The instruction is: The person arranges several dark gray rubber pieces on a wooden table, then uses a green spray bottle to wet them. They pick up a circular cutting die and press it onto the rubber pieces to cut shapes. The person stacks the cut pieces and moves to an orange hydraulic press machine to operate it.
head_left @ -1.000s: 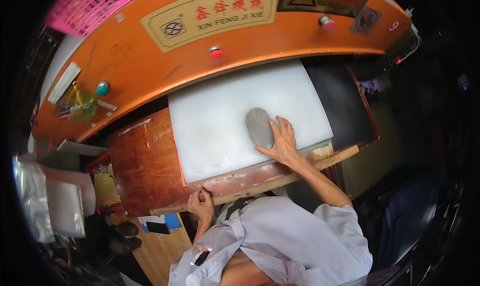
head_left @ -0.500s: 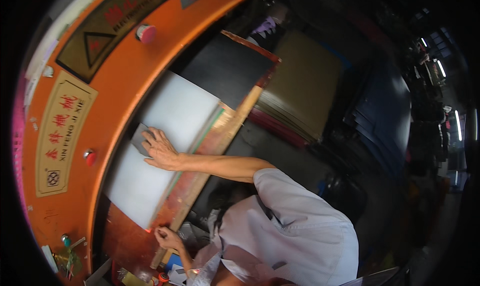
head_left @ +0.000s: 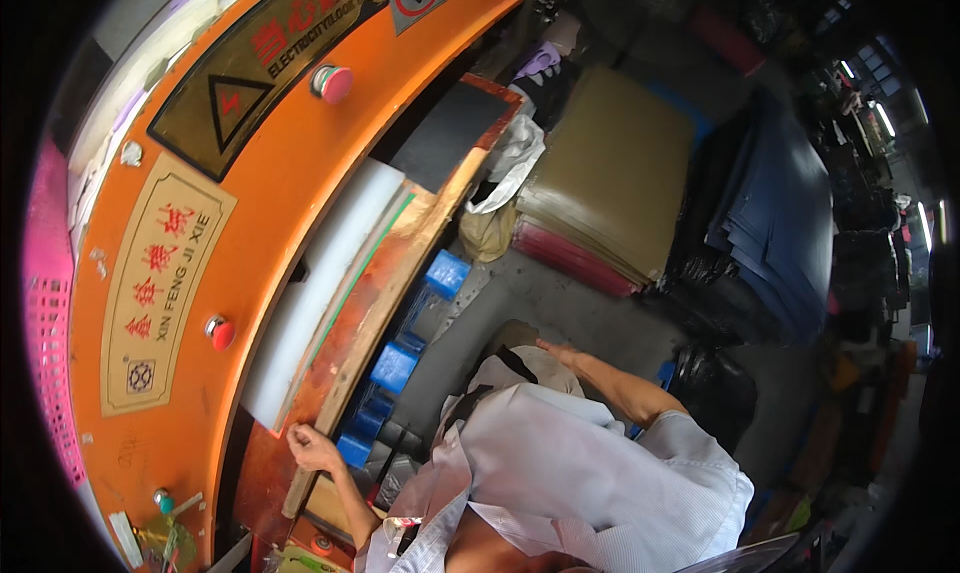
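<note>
A thick white slab point(head_left: 340, 233) lies on the reddish-brown bench point(head_left: 345, 348), partly under the orange machine point(head_left: 190, 283). A thin green strip point(head_left: 367, 263) runs along its near side. My left hand point(head_left: 315, 449) is beside the slab's lower corner, fingers curled together; anything between them is too small to make out. Off the bench, my right hand point(head_left: 558, 353) is low by my lap, against pale cloth point(head_left: 535, 371). Its fingers are partly hidden. At the slab's far edge shows a small dark patch point(head_left: 298, 272), which I cannot identify.
Red push buttons point(head_left: 220, 332) stick out from the machine's front. A black board point(head_left: 450, 133) lies beyond the slab. Blue blocks point(head_left: 396, 366) are below the bench edge. To the right stand stacks of olive sheets point(head_left: 610, 173) and dark blue sheets point(head_left: 775, 213).
My right hand has left the grey piece on the slab and moved right, down by my lap. My left hand stays by the slab's corner. The view has shifted, showing less of the slab's top.
</note>
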Demonstrator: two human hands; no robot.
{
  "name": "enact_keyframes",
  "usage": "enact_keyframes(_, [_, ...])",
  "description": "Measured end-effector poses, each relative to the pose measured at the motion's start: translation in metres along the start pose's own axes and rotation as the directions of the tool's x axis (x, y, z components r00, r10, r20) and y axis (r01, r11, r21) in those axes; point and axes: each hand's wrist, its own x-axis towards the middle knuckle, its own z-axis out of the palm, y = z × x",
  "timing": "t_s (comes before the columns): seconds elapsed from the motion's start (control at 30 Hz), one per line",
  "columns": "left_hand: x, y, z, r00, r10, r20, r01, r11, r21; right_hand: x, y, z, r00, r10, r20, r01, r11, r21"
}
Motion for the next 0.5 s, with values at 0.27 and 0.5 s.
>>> enact_keyframes(0.27, [0.002,-0.024,0.014,0.996,-0.084,-0.013,0.085,0.975,0.204,0.016,0.021,-0.054,0.998,0.053,-0.019,-0.050,0.990,0.131])
enact_keyframes(0.5, [0.000,-0.021,0.015,0.984,0.002,-0.176,0.017,0.995,0.103,0.113,-0.103,-0.180,0.904,-0.308,-0.297,0.413,0.809,0.418])
